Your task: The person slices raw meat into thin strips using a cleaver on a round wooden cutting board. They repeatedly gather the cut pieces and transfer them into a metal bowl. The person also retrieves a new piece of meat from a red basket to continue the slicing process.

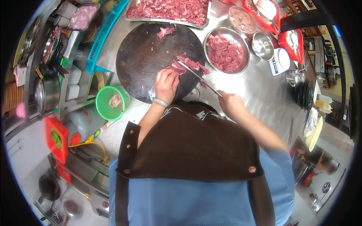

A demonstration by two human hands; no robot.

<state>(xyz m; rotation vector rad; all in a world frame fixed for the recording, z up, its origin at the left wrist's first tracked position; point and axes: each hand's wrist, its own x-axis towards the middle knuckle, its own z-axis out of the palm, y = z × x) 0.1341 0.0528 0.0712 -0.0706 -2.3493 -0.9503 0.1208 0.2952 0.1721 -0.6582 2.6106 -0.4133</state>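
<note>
My right hand (231, 104) grips a knife (199, 77), whose blade reaches left over a round dark chopping block (138, 53). Under and beside the blade lie strips of raw red meat (192, 63), some overhanging the block's right edge. My left hand (167, 84), a bangle at its wrist, presses with bent fingers on the near end of that meat. Farther back on the block rests a small loose piece of meat (165, 32). A steel bowl (247, 56) of sliced meat stands just right of the block. Behind it, a metal tray (167, 21) is heaped with cut meat.
A green bucket (99, 108) holding pale scraps is left of the block. Rightward on the steel table (254, 93) are an empty steel bowl (263, 46), a kitchen scale (280, 62) and red baskets (300, 48). A teal plastic basket (106, 32) borders the left side.
</note>
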